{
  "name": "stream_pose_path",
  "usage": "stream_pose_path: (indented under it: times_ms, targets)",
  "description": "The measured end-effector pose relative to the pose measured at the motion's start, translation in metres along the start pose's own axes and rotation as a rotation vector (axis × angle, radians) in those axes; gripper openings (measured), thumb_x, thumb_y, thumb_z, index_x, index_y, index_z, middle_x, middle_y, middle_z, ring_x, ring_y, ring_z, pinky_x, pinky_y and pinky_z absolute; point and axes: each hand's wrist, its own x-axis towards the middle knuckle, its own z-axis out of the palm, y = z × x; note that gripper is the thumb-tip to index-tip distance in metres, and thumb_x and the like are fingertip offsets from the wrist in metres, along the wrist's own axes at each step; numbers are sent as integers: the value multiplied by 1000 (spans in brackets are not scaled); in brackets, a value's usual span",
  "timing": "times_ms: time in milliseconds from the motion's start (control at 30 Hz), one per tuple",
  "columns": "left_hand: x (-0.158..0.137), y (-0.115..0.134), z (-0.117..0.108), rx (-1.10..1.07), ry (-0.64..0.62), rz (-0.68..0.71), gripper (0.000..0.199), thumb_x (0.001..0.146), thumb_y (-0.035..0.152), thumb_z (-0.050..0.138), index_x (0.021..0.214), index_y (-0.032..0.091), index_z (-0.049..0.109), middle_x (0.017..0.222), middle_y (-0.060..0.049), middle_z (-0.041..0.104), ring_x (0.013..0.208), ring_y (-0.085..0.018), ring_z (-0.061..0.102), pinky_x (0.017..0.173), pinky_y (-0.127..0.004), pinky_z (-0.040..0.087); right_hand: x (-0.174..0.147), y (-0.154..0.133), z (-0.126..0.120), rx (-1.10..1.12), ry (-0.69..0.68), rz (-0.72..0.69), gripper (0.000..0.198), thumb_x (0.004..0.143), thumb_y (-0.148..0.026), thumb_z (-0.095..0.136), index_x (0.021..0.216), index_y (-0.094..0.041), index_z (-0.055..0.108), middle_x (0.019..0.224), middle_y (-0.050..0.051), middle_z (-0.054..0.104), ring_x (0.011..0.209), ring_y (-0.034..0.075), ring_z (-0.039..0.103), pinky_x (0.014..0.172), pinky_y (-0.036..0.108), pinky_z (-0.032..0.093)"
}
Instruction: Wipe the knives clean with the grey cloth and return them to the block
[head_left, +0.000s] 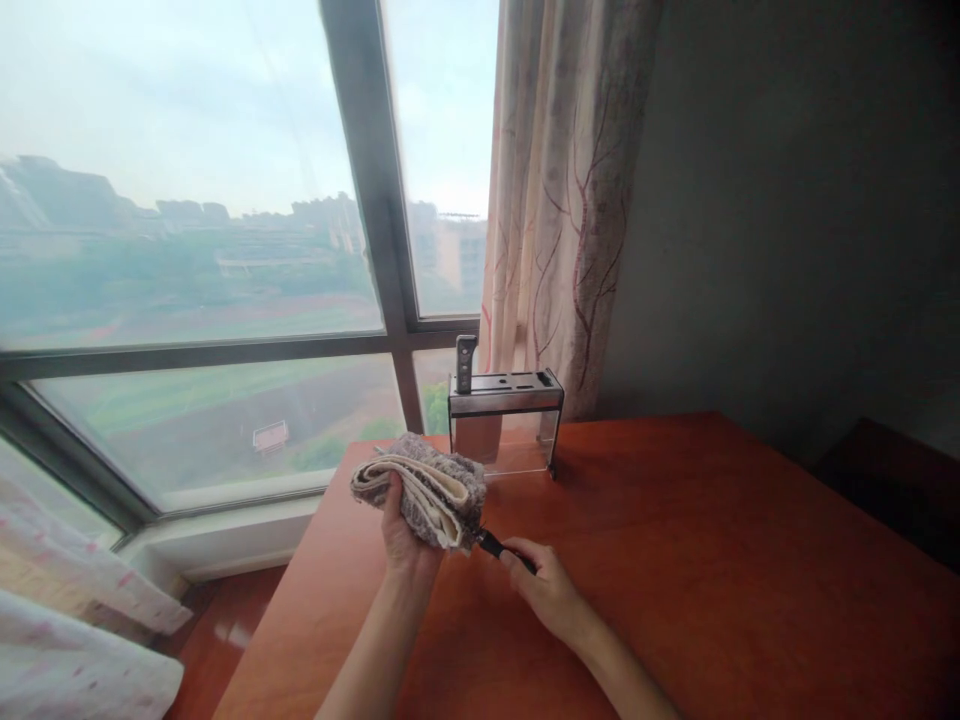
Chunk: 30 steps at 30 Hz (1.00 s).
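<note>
My left hand (409, 535) grips a folded, fluffy grey-and-white towel (427, 485) above the table's left part, with the thumb over its folds. My right hand (547, 585) is closed around a black handle (506, 550), which looks like a knife's. The handle's far end meets the towel's right edge, and whatever extends beyond it is hidden there. Behind the towel, a knife block (506, 400) with a slotted metal top and clear sides stands upright on the table. One knife (466, 362) with a dark grey handle sticks up from its left end.
The reddish-brown wooden table (675, 560) spreads below my hands and to the right. Large windows (187, 280) with grey frames rise at the left and back. A patterned curtain (570, 200) hangs behind the block, and another curtain (75, 640) is at lower left.
</note>
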Motion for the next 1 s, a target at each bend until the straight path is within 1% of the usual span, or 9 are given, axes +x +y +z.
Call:
stream_pose_path:
  times_ms: [100,233,433,567,667,767,833,900,1000]
  targets:
    - [-6,-8,1,8,-22,-37,30,91,31,50,114,19,65,88,-6,76,78,-21,72,91,-37,51,0,4,3,-4,-6,-9,38,87,-51,50,87,-17,68,58,-3,43,53,11,35,47,23,25]
    - [-13,-16,2,40,-31,-78,32,90,33,52,114,17,65,89,-7,76,80,-22,71,91,-38,51,1,6,2,-15,-12,-24,36,88,-49,50,83,-17,66,58,-4,43,54,11,36,48,24,25]
    - [-24,-29,2,183,-29,-131,23,87,30,57,98,14,68,84,-8,76,79,-23,71,85,-36,54,2,6,-1,-1,-4,-23,36,89,-48,48,75,-17,61,56,-5,41,52,11,36,48,23,25]
    - [-25,-34,5,294,3,-81,19,82,28,62,92,12,68,75,-6,74,75,-23,72,78,-34,57,2,1,-2,-97,1,-77,34,89,-44,48,78,-17,65,61,-2,52,56,13,45,52,24,30]
    - [-23,-28,10,295,21,-34,22,81,30,63,93,12,68,73,-6,74,69,-22,71,72,-33,58,0,-1,-2,-213,-5,-140,30,89,-41,50,83,-18,69,69,1,62,62,17,55,56,26,37]
    - [-17,-15,12,251,40,28,23,82,29,61,96,12,67,74,-5,74,65,-20,71,70,-32,58,-2,0,-1,-327,40,-238,22,86,-33,53,95,-21,70,80,4,69,72,22,63,65,29,45]
    - [-11,-6,12,217,59,83,23,83,27,59,98,13,67,75,-5,74,65,-19,70,72,-32,58,-3,1,0,-425,61,-290,24,86,-30,54,103,-24,68,85,6,69,77,23,65,68,30,47]
    - [-5,0,9,179,73,130,22,84,25,57,99,13,67,75,-4,74,65,-18,70,74,-32,57,-5,1,2,-527,67,-305,27,86,-29,53,109,-25,66,84,6,68,76,23,65,68,30,47]
    - [-1,3,4,131,66,117,23,83,25,56,99,14,67,77,-4,75,65,-18,70,74,-33,57,-7,-1,5,-606,77,-297,27,87,-29,53,110,-24,66,82,7,67,73,23,66,66,29,47]
